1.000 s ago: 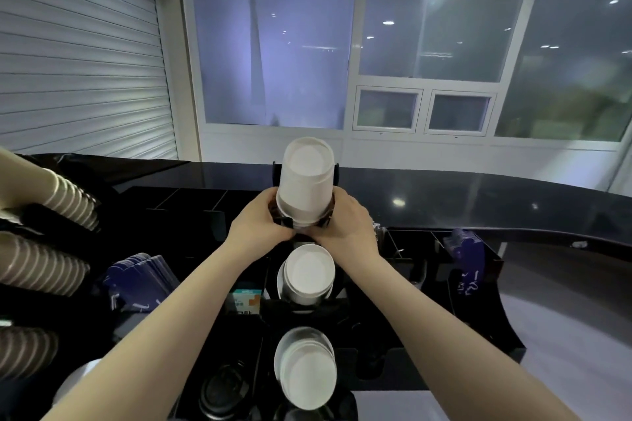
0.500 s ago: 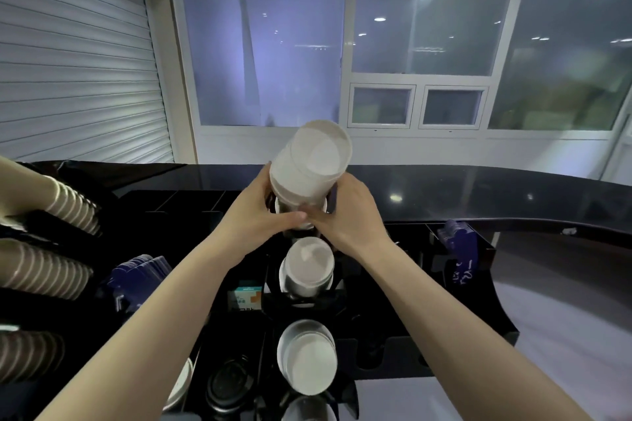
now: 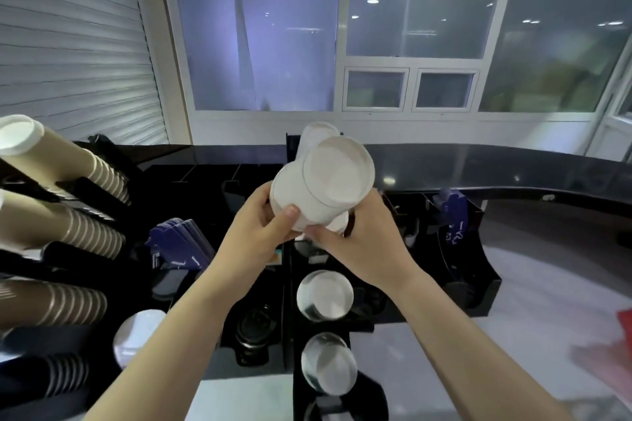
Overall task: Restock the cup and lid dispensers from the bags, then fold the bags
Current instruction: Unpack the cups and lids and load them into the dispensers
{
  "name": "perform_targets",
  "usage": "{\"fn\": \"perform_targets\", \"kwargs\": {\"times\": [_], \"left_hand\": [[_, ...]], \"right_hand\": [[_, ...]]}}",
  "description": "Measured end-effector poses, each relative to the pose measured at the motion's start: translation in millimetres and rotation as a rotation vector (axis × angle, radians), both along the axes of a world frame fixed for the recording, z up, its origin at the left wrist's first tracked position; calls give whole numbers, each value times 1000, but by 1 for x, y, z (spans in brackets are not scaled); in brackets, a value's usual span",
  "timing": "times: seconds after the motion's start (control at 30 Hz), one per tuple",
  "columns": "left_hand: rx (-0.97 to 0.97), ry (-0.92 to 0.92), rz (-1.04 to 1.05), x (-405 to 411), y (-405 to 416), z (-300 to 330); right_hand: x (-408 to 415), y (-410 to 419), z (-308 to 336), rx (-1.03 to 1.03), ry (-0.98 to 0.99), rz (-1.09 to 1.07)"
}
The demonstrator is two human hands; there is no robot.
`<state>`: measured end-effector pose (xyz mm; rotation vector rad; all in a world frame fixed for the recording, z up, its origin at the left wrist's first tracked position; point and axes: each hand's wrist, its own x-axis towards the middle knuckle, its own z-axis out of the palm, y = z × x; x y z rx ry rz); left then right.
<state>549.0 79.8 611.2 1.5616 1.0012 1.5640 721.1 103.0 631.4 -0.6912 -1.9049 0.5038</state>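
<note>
Head view: 2 hands [image 3: 253,243] grip unprinted white cups [image 3: 318,188].

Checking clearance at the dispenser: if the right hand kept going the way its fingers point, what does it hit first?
The right hand points left toward the left hand, under the white cup stack both grip. It would likely meet the left hand's fingers first, nearly touching already; depth is unclear in this view.

Dim, bluish window light, ceiling-lamp reflections, motion blur, wide-angle bending at edges.
</note>
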Motion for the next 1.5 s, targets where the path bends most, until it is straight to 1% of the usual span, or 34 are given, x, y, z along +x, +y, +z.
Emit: {"fn": "perform_targets", "kwargs": {"times": [0.1, 0.2, 0.4, 0.57, 0.7, 0.8, 0.9, 0.93, 1.07, 1.2, 1.27, 1.3, 1.33, 1.37, 1.43, 1.5], "left_hand": [[-63, 9, -14, -6, -20, -21], [-95, 59, -34, -8, -43, -41], [-185, 142, -59, -1, -76, -74], [-262, 89, 14, -8, -94, -91], [-324, 105, 40, -18, -103, -97], [-344, 92, 63, -21, -108, -101], [-362, 86, 72, -22, -112, -101], [-366, 83, 74, -22, -113, -100], [-364, 62, 94, -25, -116, -98], [-372, 62, 104, -28, -118, -100], [-377, 65, 104, -29, -117, -101], [-378, 67, 101, -29, -117, -102], [-378, 68, 96, -29, -116, -102], [-374, 69, 91, -30, -114, -102], [-359, 68, 83, -30, -110, -101], [-343, 67, 81, -29, -104, -99]], "right_hand": [[8, -30, -19, -146, 103, 113], [18, -58, -37, -187, 185, 160], [32, -107, -66, -195, 230, 75], [50, -127, -85, -224, 241, -28], [56, -125, -105, -322, 83, -153], [49, -124, -123, -297, -38, -270], [41, -118, -137, -314, -104, -314], [38, -114, -140, -318, -163, -330], [31, -100, -157, -333, -537, -394], [23, -92, -161, -311, -742, -493], [23, -88, -156, -338, -851, -484], [24, -88, -153, -374, -866, -465], [27, -88, -149, -407, -842, -445], [30, -90, -145, -426, -774, -433], [37, -92, -137, -413, -558, -440], [42, -93, -128, -357, -362, -460]]}}
